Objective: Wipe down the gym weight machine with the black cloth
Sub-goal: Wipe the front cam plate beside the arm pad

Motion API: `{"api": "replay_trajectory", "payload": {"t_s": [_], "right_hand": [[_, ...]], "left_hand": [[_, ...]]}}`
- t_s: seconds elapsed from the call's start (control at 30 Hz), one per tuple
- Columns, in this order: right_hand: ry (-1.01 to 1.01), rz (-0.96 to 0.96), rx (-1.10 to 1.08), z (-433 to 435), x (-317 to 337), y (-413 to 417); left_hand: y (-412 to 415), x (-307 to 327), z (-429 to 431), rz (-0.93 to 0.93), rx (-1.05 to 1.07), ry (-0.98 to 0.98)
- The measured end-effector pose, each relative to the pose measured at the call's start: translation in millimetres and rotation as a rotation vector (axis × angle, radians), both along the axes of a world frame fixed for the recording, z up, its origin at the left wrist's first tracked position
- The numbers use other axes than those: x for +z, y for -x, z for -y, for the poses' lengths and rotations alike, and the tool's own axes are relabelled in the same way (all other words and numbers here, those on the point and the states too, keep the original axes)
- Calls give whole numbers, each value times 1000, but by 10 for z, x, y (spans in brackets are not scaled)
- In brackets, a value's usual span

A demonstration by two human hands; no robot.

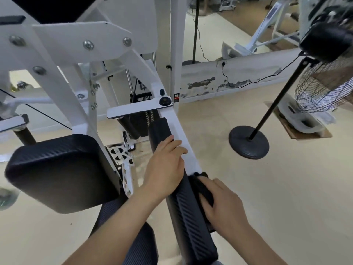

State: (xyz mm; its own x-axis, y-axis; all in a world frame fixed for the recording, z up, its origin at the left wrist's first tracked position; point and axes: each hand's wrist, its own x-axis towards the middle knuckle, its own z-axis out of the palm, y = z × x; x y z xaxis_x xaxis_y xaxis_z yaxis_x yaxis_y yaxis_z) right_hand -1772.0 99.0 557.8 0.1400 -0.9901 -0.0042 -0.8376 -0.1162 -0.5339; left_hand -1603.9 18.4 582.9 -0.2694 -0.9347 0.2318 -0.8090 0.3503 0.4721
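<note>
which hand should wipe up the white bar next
Right. The right hand already presses the black cloth at the white bar's lower end; the left hand only braces it.

Beige floor [219, 134], bearing the white machine frame [80, 104], a fan's round black base [248, 142] (pole slanting up), cardboard [309, 133] beyond.

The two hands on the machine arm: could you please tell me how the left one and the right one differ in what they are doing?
The left hand lies bare over the long black pad and white bar, fingers fairly straight; the right hand presses the black cloth against the pad's side. The left sits farther up the arm, the right nearer the camera. Both touch the same arm of the weight machine.
</note>
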Motion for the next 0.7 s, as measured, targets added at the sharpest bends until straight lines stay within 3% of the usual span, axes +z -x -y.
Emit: {"api": "replay_trajectory", "payload": {"t_s": [0.27, 0.4, 0.53, 0.6, 0.7], "right_hand": [[8, 34, -29, 1905, -58, -536], [-15, 302, 16, 2455, -128, -572], [-185, 550, 8, 2787, -176, -194], [-221, 604, -6, 2993, -179, 37], [-152, 627, 183, 3338, -28, 74]], "left_hand": [[55, 51, 193, -6, 150, 29], [190, 149, 721, 43, 300, 18], [219, 145, 1417, 98, 510, -73], [155, 79, 1626, 151, 600, -191], [162, 22, 1735, 220, 703, -233]]}}
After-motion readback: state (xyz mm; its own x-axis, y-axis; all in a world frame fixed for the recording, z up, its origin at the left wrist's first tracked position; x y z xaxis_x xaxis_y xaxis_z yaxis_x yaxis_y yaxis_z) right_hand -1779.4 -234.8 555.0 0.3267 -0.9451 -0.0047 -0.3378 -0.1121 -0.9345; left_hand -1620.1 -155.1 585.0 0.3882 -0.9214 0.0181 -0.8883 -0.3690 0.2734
